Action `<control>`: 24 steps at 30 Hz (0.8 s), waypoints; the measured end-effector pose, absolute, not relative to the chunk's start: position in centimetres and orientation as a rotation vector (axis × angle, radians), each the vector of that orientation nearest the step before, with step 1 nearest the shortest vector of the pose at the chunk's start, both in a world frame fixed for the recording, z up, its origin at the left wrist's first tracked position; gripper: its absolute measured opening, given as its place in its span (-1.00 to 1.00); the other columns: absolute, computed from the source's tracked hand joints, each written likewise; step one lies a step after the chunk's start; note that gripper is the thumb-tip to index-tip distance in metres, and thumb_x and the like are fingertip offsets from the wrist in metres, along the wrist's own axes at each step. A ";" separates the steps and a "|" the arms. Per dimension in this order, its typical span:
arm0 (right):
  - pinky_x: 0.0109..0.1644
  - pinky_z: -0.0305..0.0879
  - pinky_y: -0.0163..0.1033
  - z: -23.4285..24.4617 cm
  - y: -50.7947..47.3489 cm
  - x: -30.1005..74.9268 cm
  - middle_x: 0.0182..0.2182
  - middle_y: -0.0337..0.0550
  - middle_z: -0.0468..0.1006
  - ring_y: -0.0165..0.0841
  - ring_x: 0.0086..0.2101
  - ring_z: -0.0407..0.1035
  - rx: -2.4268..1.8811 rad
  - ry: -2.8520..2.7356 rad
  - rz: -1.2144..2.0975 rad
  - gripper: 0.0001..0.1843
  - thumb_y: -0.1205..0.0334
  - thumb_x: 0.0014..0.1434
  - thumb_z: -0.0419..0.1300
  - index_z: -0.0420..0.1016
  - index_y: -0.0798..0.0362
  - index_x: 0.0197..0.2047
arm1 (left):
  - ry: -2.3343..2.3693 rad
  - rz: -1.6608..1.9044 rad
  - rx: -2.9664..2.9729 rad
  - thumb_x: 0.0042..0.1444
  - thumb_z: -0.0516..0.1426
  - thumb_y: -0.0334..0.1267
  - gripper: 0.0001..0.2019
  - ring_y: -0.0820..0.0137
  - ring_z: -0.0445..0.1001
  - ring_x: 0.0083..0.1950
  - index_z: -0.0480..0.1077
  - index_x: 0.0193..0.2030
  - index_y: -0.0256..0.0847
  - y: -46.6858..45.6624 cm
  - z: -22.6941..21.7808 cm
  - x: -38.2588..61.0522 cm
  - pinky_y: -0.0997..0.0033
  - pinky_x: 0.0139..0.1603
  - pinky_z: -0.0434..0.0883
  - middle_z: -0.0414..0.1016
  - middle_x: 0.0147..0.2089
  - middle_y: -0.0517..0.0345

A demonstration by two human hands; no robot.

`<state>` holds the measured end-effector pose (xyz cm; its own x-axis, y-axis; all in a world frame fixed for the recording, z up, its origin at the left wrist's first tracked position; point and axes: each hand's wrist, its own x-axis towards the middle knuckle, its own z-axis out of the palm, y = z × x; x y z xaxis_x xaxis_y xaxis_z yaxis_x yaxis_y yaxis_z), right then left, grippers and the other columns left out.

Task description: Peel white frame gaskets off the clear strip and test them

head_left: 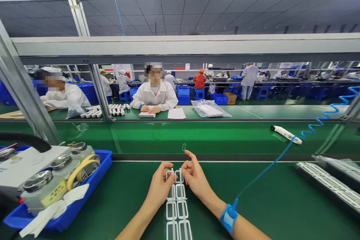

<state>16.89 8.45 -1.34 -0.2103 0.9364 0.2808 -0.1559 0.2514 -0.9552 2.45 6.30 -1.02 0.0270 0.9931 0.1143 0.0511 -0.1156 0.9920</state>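
A strip of white rectangular frames (176, 210) lies in two columns on the green bench in front of me. My left hand (161, 186) is closed in a pinch on the top-left frame of the strip. My right hand (194, 174) pinches the top-right frame, its index finger stretched up; a blue wrist strap (228, 217) sits on that wrist. One small loose frame (183, 147) lies on the green belt just beyond my fingers.
A blue tray (92, 185) with a grey machine and metal-lidded jars stands at the left. A white pen-like tool (285, 134) lies on the belt at right, beside a blue coiled cord (323, 118). White part trays (329, 182) sit far right. People in white coats work across the belt.
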 end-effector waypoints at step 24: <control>-0.49 0.10 -0.32 -1.4 8.0 16.7 -0.47 -0.33 0.32 -0.43 -0.56 0.17 -0.765 -1.375 1.156 -0.40 0.18 0.12 0.11 0.00 0.00 0.20 | 1.086 1.284 1.244 -0.06 0.13 -0.27 -0.70 0.48 0.36 -0.52 0.15 -0.17 -0.18 6.2 -0.7 2.6 0.50 -0.45 0.25 0.35 -0.55 0.36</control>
<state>16.73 8.01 -1.39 -0.1617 0.9284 0.3347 -0.1707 0.3077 -0.9361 2.56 6.20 -0.72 0.0323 0.9948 0.0962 -0.0699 -0.0938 0.9931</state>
